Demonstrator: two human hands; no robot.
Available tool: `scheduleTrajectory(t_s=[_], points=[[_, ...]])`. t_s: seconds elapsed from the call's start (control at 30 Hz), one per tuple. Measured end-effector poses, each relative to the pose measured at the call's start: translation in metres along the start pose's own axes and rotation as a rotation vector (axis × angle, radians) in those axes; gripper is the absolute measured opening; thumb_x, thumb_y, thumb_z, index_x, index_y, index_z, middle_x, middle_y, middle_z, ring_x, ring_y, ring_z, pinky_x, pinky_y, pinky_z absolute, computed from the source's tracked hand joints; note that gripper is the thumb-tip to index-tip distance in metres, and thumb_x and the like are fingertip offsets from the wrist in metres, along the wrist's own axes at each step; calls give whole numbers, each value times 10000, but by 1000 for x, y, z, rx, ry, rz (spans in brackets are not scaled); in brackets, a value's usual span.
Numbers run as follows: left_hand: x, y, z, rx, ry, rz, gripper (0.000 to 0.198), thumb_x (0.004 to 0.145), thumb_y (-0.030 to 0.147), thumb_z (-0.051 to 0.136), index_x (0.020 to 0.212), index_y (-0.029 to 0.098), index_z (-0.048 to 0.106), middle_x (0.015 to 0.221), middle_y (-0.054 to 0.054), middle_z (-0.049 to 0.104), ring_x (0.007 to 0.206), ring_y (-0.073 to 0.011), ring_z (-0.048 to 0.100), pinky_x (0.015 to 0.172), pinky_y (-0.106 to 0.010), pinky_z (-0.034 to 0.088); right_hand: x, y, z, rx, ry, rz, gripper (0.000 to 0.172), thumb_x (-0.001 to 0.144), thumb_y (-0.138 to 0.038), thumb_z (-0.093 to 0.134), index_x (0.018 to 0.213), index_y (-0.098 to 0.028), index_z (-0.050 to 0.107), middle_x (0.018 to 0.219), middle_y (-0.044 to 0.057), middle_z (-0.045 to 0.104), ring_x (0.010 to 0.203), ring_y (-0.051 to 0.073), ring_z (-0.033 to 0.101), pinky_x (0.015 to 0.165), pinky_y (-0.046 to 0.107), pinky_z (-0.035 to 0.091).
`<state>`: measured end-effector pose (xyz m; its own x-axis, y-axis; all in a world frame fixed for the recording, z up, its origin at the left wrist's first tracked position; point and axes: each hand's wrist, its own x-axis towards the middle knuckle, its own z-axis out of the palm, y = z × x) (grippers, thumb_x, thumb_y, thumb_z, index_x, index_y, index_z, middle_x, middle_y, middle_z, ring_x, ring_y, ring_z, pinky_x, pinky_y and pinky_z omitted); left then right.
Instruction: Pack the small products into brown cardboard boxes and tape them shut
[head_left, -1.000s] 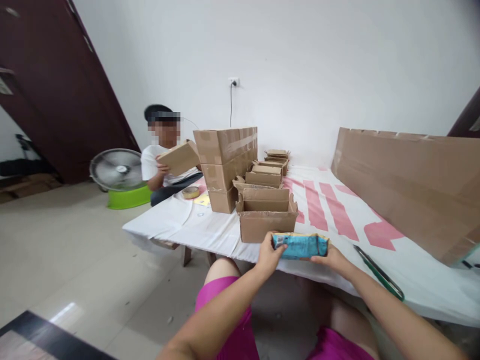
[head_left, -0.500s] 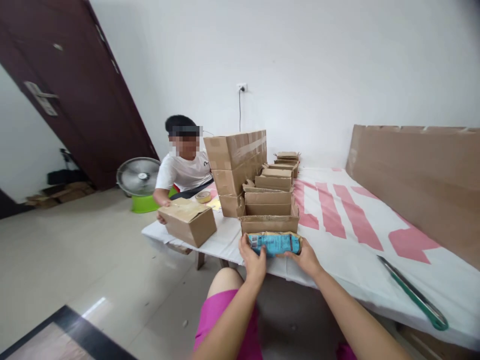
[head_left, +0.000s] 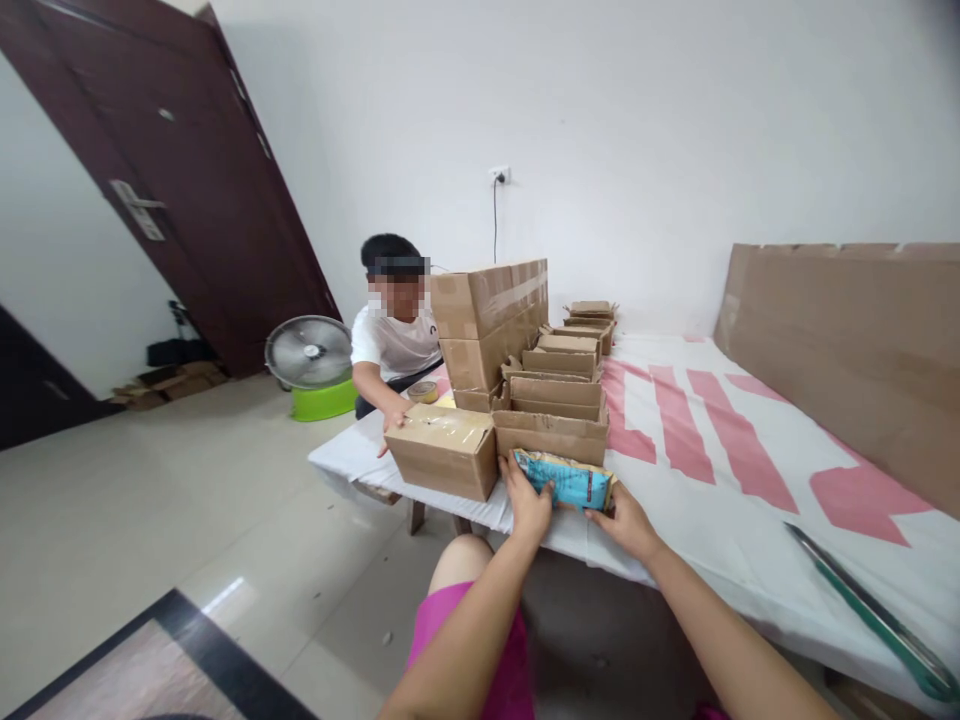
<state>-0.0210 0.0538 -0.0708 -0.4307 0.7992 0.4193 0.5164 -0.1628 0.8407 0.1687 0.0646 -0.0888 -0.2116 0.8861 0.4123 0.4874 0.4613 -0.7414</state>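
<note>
Between my two hands is a blue printed packet (head_left: 570,482), long and narrow, held near the table's front edge. My left hand (head_left: 528,496) grips its left end, thumb across the front. At the other end, my right hand (head_left: 624,518) has its fingers closed round the corner. Directly behind the packet stands an open cardboard box (head_left: 551,437), the nearest of a row. Left of my left hand sits a taped carton (head_left: 444,462), its far end touched by a co-worker's hand (head_left: 393,420).
Stacked taped cartons (head_left: 487,310) stand behind the open boxes. A tape roll (head_left: 423,391) lies near the co-worker (head_left: 396,340). At right, a green-handled tool (head_left: 870,605) lies on the white cloth, with a large cardboard sheet (head_left: 840,350) behind. A fan (head_left: 309,352) stands on the floor.
The co-worker has pushed the taped carton to the right, up beside the open box. The packet in my hands has tilted, its right end now lower. The view has turned slightly left.
</note>
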Motion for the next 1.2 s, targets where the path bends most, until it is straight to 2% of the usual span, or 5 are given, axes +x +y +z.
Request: scheduleTrajectory(t_s=[0.4,0.63,0.77,0.97,1.2], points=[[50,-10,18,-37,-64,6,822,709,179,629,1417,168,211,1528,-170,170,1440,-282,124,1175,-425,156,0,12,9,-80,47,25,583,788,-337,526,1347,-209,422,1224,112,592,1040,256,604,926,451,467],[36,-11,12,145,179,149,620,722,240,635,1284,136,395,1278,-166,413,1270,-315,377,1075,-490,306,-4,4,6,-60,81,34,315,758,-287,539,1061,-205,571,1014,71,630,797,193,616,775,374,511],[28,-2,7,196,49,323,299,787,268,564,1067,162,567,1023,-113,537,1065,-278,497,965,-450,401,-5,2,6,-52,78,60,250,760,-297,551,993,-207,554,894,39,642,719,170,614,724,337,508],[24,12,12,356,-101,357,442,828,304,517,1248,165,520,1260,-150,504,1201,-322,421,1027,-475,317,-6,-5,2,-10,56,89,427,781,-300,535,1192,-218,454,974,42,676,690,154,632,709,321,505],[17,9,-12,286,-49,434,406,838,306,503,1217,158,511,1283,-146,483,1252,-278,396,1079,-434,272,-4,0,0,28,33,127,448,774,-340,543,1186,-190,452,961,62,673,710,158,641,720,325,510]])
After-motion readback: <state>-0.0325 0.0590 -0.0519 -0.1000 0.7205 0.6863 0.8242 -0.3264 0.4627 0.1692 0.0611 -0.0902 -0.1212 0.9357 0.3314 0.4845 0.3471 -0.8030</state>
